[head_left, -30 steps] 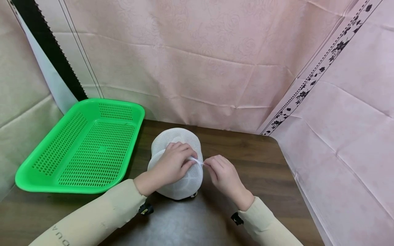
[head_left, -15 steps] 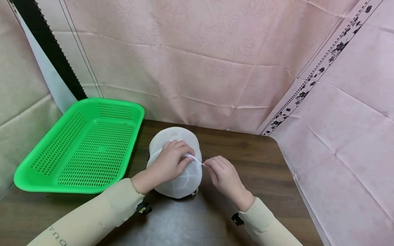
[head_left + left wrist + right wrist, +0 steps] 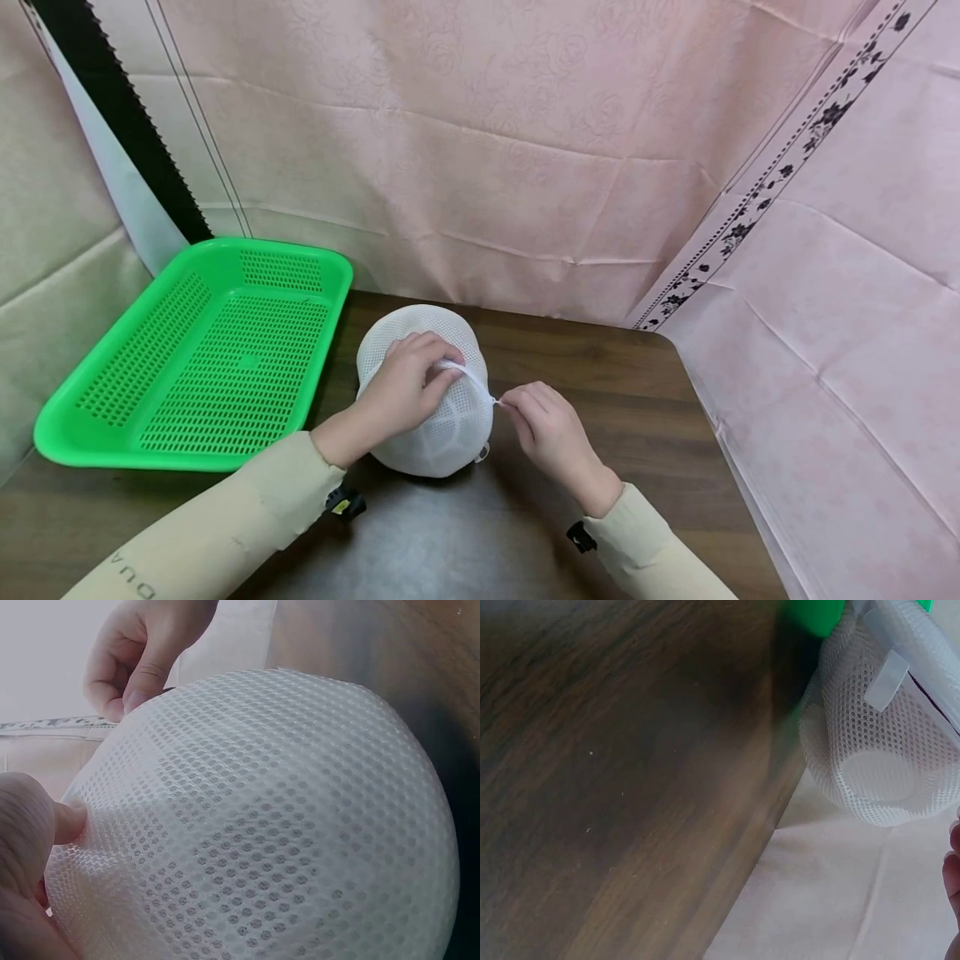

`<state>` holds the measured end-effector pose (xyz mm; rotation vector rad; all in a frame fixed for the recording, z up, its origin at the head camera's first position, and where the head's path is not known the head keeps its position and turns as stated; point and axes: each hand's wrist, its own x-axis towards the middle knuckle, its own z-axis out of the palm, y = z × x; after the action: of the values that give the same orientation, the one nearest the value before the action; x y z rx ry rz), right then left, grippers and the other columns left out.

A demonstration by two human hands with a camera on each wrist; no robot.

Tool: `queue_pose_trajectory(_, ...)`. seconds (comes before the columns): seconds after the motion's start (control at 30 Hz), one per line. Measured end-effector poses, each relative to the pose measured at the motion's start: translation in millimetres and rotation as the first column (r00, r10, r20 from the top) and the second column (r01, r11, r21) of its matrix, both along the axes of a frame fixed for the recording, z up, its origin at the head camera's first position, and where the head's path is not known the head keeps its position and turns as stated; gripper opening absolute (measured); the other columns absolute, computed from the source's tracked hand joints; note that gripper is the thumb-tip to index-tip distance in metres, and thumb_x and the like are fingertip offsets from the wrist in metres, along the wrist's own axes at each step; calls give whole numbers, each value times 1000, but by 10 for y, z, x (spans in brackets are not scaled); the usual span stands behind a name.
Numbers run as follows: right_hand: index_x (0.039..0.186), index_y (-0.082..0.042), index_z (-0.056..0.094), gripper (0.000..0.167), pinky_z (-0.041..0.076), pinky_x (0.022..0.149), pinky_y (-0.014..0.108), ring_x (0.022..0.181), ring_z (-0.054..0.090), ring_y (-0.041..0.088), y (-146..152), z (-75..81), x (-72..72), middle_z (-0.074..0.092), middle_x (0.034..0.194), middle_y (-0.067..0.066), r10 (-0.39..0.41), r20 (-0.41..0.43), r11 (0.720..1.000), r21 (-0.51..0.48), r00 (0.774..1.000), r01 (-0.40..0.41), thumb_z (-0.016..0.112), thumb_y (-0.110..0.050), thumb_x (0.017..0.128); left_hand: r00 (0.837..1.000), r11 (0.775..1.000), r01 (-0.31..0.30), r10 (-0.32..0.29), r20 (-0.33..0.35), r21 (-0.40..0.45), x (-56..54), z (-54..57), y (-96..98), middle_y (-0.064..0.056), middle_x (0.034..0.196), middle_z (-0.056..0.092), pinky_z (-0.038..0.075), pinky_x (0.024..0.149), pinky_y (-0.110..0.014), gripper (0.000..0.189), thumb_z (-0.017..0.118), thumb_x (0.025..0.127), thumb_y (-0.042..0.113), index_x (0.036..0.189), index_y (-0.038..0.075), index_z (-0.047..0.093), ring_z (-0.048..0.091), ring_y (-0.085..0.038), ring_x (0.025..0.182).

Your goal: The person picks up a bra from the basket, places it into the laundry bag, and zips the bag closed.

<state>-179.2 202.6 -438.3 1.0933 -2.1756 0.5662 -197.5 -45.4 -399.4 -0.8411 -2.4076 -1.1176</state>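
A white mesh laundry bag (image 3: 438,437), rounded and full-looking, is held over the table. My left hand (image 3: 405,379) grips it at the top, the thumb (image 3: 71,823) pressing into the mesh in the left wrist view. Along the bag's upper right side runs a white zipper edge (image 3: 474,380). My right hand (image 3: 551,429) pinches a small end at that edge; the fingers hide what exactly it is. In the right wrist view, a white fabric tag (image 3: 889,681) sticks out beside a narrow dark slit in the bag. What is inside shows only as pale shapes through the mesh.
A green perforated plastic basket (image 3: 247,362) stands on the left of the brown wooden table (image 3: 615,375). Pink patterned cloth (image 3: 480,167) hangs behind and on both sides. A small loop (image 3: 482,452) sits at the bag's lower right.
My left hand has shifted slightly left and away from me, tilting the bag with it. More of the white edge shows between the hands. The right hand has hardly moved.
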Motion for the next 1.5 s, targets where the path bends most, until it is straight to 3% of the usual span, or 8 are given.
queue_pose_trajectory(0.3,97,-6,65,16,49,77,32,84,59,15,11,3,11,64,91,-3,-3,-8,1000,0,1000,3,52,-14,100,999,999,-26,24,45,47,-27,18,-30,6,97,63,36,92,-40,9,71,88,16,96,14,68,53,-17,95)
queue_pose_trajectory(0.83,98,-6,65,15,49,78,32,85,60,15,17,-5,13,64,92,-3,-3,0,1000,-2,1000,3,53,-14,100,995,997,-38,32,92,68,-21,23,-48,6,98,62,36,91,-39,9,72,88,15,96,15,68,52,-17,98)
queue_pose_trajectory(1.1,97,-6,65,12,49,76,32,82,60,15,7,-1,11,65,91,-2,7,-34,1000,-10,999,-8,55,-12,98,995,993,-46,35,96,113,-49,38,-95,5,97,61,42,78,-34,10,71,88,16,97,14,68,51,-15,93)
queue_pose_trajectory(1.5,97,-6,66,14,49,76,32,82,60,15,5,-17,11,65,91,-2,13,-35,1000,-15,999,-14,54,-11,99,992,989,-46,28,124,140,-55,31,-124,4,98,62,44,78,-34,9,70,89,15,98,12,68,52,-14,93)
